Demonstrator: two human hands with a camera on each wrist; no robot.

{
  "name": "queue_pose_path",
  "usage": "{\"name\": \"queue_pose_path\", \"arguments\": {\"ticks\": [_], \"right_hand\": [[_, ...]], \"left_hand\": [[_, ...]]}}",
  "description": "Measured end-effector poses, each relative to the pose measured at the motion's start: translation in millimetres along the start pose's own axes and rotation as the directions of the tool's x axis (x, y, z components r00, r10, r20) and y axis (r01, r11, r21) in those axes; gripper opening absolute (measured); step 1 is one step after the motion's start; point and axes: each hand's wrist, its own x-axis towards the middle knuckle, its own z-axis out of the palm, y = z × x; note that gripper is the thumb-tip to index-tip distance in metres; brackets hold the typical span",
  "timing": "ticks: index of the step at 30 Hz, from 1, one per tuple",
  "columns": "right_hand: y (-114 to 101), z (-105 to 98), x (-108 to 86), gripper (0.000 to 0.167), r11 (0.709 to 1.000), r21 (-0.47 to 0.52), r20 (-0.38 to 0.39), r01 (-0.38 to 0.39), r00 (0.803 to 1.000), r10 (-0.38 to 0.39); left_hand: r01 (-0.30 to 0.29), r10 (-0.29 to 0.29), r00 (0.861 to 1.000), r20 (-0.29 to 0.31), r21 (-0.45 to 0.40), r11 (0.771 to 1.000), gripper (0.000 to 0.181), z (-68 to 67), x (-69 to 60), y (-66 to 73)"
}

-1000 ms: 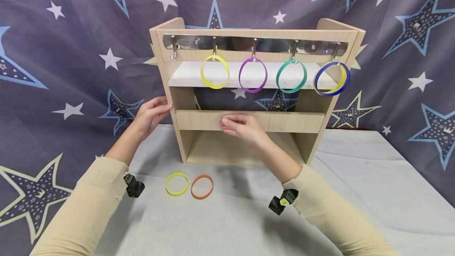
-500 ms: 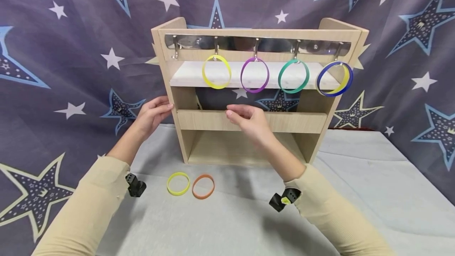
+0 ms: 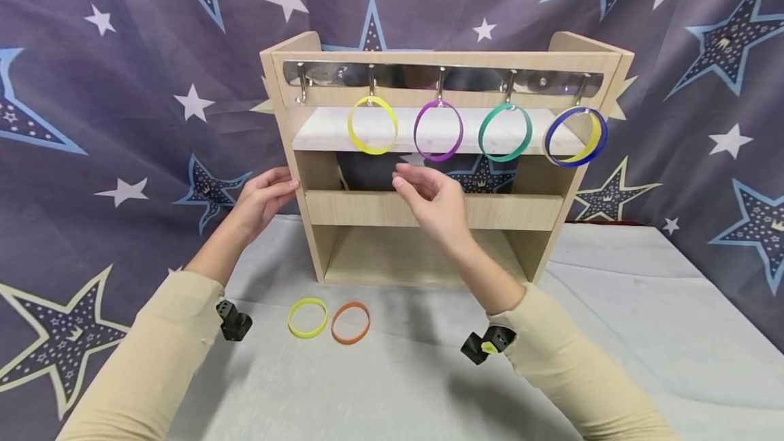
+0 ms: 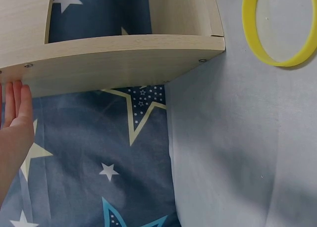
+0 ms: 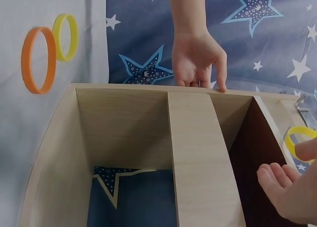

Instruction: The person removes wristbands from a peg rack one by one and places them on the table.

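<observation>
Head view: left hand (image 3: 260,203) at nine o'clock, fingers nearly straight, set against the side of the wooden rack (image 3: 407,99); some fingertips lost past its edge. Right hand (image 3: 436,203) just off centre toward three, thumb and loosely bent fingers slightly apart, holding nothing, covering part of the crossbar (image 3: 349,208). Purple band (image 3: 437,157) on the middle hook at one o'clock, just above that hand, not touching. Yellow band (image 3: 371,151) hung between eleven and twelve, green band (image 3: 505,158) at two; farther round, a blue band (image 3: 574,162) overlaps another yellow one, hiding some of it. On the cloth, lime band (image 3: 307,335) near seven, orange band (image 3: 350,341) beside it, between six and seven. Left wrist view: left hand at nine, cut off by the frame, fingertips meeting the panel; lime band at two runs out of frame. Right wrist view: right hand at four, cropped, its thumb covering part of a yellow ring, probably the hung one; left hand near twelve, fingertips hidden at the panel.
</observation>
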Motion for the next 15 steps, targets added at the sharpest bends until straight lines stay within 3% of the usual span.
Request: {"name": "queue_pose_path", "arguments": {"ticks": [8,15], "right_hand": [[-9.0,8.8,1.7,0.035,0.995,0.055,-0.038,0.087,0.996,-0.085],[-11.4,18.4,5.5,0.041,0.980,0.185,-0.058,0.073,0.996,-0.063]], "left_hand": [[-0.013,0.013,1.000,0.000,-0.013,1.000,0.041,-0.4,0.5,-0.7],[-0.007,0.007,1.000,0.001,-0.008,1.000,0.045,-0.8,0.8,-1.6]]}}
